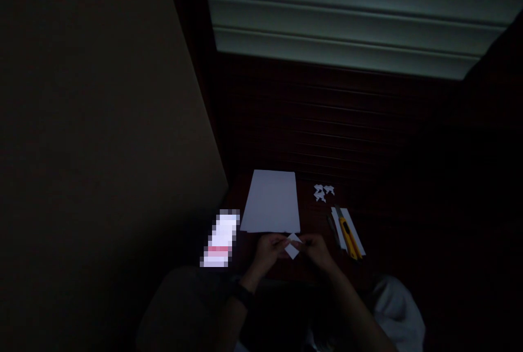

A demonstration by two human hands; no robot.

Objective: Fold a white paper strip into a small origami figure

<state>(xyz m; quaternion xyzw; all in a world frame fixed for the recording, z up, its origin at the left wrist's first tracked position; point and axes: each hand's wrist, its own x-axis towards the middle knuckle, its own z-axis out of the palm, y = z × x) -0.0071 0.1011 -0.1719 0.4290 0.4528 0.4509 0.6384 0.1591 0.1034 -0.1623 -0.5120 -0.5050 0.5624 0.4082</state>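
A small piece of white paper, seemingly folded, is held between my two hands above the near edge of the dark table. My left hand pinches its left corner, and a dark band circles that wrist. At the opposite corner, my right hand grips the paper with thumb and fingers. Just beyond the hands lies a stack of white paper sheets. Dim light hides the details of the folds.
Several small folded paper shapes sit at the back right. A yellow utility knife lies on white paper strips, beside a dark slim object. On the left glows a blurred-out screen. A wall bounds the left side.
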